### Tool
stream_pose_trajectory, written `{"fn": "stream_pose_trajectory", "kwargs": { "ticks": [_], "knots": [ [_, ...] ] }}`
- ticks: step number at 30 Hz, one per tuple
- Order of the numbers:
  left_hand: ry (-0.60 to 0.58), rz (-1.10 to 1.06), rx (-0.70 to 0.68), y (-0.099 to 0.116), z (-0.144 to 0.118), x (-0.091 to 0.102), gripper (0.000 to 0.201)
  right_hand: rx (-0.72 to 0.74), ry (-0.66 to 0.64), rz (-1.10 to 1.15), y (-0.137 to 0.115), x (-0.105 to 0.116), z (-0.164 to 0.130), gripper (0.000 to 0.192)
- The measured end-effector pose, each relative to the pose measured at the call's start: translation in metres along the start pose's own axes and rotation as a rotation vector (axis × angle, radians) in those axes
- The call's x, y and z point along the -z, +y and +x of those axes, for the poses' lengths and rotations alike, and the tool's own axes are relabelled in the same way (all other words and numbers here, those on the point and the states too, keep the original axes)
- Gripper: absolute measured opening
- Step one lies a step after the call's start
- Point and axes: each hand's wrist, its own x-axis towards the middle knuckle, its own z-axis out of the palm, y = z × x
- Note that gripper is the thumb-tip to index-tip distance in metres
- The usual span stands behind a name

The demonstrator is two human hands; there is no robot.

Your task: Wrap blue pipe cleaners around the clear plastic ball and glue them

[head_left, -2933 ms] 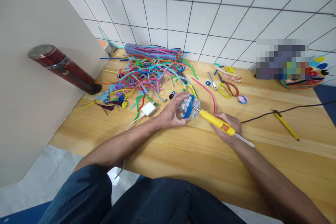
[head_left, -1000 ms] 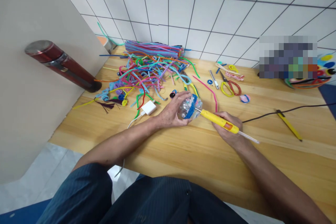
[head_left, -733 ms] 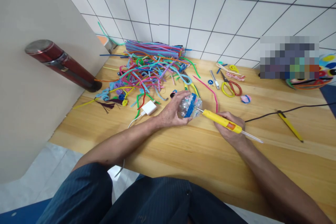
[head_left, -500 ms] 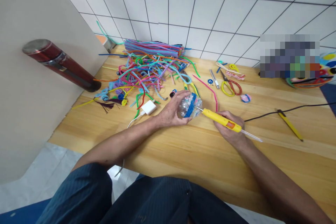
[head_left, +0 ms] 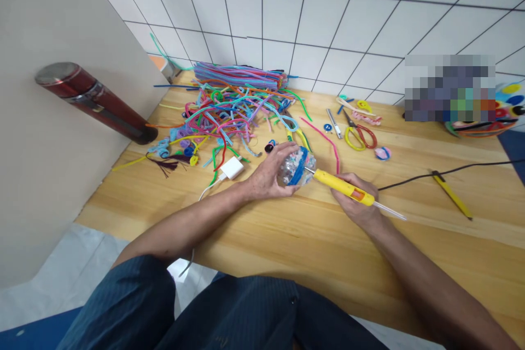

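Note:
My left hand (head_left: 273,174) is closed around the left side of a clear, rounded container (head_left: 289,166) that has a blue band across it and pale, colourful bits showing. Whether those bits are inside or on its surface I cannot tell. A yellow glue gun (head_left: 342,186) is held in my right hand (head_left: 356,200), its metal tip at the blue band. From the back end of the glue gun sticks a clear glue stick. Just behind my left hand lie yellow and green pieces (head_left: 303,139) and a small black round thing (head_left: 269,147).
Tangled pipe cleaners (head_left: 233,112) cover the table's back left, near a red thermos (head_left: 102,104) and a white charger (head_left: 232,168). Scissors (head_left: 361,136), a silver cutter (head_left: 334,123) and a pink-and-blue disc (head_left: 383,153) lie behind my right hand. A yellow cutter (head_left: 452,197) crosses the black cord (head_left: 410,179).
The glue gun and my right hand have shifted very slightly left, its tip now at the blue band. My left hand keeps its hold on the clear container.

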Motion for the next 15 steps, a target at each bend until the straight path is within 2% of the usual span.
{"fn": "stream_pose_trajectory", "kwargs": {
  "ticks": [7, 15],
  "knots": [
    [-0.009, 0.007, 0.014, 0.0003, 0.0003, 0.0012, 0.100, -0.032, 0.039, 0.003, -0.0062, 0.0004, 0.0010, 0.007],
    [0.008, -0.001, 0.001, -0.0003, -0.0001, -0.0007, 0.097, 0.034, 0.032, 0.004, -0.0031, -0.0017, -0.0002, 0.007]
  ]
}}
